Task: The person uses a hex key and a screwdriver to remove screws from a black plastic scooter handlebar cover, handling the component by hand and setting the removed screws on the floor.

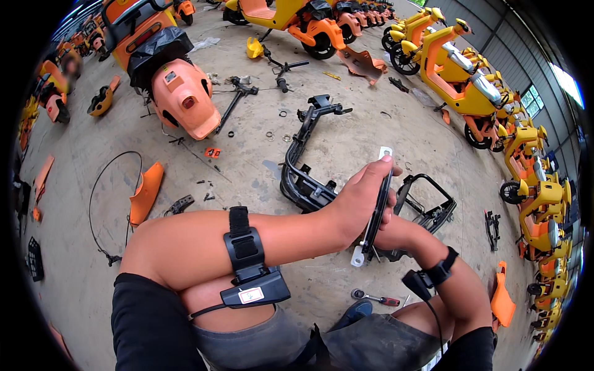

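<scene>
My left hand (360, 201) is closed around a black bar (376, 213) with flat silver ends, each with a hole. The bar stands nearly upright in the view, my thumb lying along its upper part. Just behind its lower half is my right hand (396, 234), whose fingers are mostly hidden by the bar and the left hand. Whether it grips anything does not show. Beyond both hands a black tubular scooter frame (289, 175) lies on the floor, partly covered by my left hand and forearm.
A ratchet wrench (388, 302) lies by my shoe. Orange panels (146, 193), a looped black cable (91, 191) and handlebar parts (235, 99) are scattered on the concrete. An orange scooter (185, 99) stands at the far left. Yellow scooters (461, 86) line the right side.
</scene>
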Motion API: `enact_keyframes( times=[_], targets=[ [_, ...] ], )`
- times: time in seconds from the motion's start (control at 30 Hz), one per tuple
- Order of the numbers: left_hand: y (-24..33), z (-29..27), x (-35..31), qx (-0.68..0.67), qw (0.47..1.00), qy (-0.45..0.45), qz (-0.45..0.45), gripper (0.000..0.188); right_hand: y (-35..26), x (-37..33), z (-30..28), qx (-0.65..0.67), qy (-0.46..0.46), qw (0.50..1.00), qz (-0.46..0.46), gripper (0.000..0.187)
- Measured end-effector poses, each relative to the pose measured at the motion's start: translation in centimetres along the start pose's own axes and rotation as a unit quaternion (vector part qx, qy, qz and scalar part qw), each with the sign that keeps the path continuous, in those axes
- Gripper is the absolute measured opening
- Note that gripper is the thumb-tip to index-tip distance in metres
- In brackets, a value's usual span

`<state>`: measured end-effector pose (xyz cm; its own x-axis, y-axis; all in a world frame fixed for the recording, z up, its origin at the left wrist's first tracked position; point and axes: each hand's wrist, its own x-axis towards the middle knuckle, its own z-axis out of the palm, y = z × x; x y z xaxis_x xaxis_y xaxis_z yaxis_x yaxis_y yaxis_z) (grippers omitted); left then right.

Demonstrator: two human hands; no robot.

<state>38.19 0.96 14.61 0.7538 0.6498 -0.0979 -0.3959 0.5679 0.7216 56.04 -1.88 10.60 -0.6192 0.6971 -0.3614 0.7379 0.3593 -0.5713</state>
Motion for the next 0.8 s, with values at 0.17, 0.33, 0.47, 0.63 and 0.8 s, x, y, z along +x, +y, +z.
enact_keyframes(
  times=[0.17,0.33,0.47,0.63,0.8],
  targets=[
    [0.2,-0.8,-0.2,-0.029,0.999,-0.036,-0.002,0.056,-5.5,-7.1,-3.3,0.155,0.393,0.882,0.208,0.027],
    [0.2,-0.6,0.4,-0.029,0.999,-0.031,-0.007,0.06,-3.6,-10.3,-4.4,0.2,0.643,0.722,0.16,0.032],
    [0.7,-0.8,0.7,-0.034,0.999,-0.016,0.005,0.061,-4.2,-10.0,-3.7,0.377,0.651,0.659,0.022,0.027],
    [1.1,-0.4,0.9,-0.041,0.999,0.027,0.014,0.06,-4.4,-10.4,-1.1,0.471,0.553,0.683,-0.071,0.025],
    [0.7,-0.5,1.1,-0.053,0.996,0.064,0.017,0.059,-5.7,-11.0,-0.2,0.455,0.495,0.736,-0.076,0.025]
  ],
)
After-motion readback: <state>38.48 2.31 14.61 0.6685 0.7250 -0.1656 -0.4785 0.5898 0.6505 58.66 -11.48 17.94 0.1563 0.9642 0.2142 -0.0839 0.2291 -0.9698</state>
